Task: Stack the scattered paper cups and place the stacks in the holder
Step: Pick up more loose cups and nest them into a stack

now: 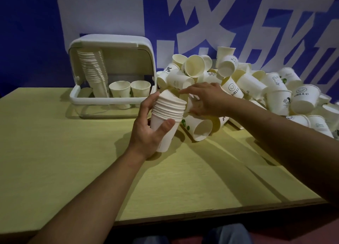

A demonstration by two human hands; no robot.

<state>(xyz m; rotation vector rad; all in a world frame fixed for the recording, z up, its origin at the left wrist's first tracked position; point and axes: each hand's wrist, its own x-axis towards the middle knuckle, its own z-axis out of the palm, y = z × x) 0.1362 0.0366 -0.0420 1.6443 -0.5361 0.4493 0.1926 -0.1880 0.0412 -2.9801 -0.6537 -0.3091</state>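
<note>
My left hand point(146, 126) grips a stack of several nested white paper cups point(169, 113), held tilted above the table's middle. Just right of the stack, my right hand point(203, 98) reaches into the heap of loose paper cups point(253, 85), fingers curled around a cup at the heap's near edge; that cup is mostly hidden by the hand. The white cup holder point(113, 47) stands at the back left with its lid up. Inside it a tall stack of cups point(93, 69) leans at the left, and two short cups point(120, 89) stand beside it.
The yellow table point(73, 161) stretches toward me, its front edge near the bottom of the view. A blue wall with large white lettering point(183, 14) backs the table. One cup point(200, 128) lies on its side close to my left hand.
</note>
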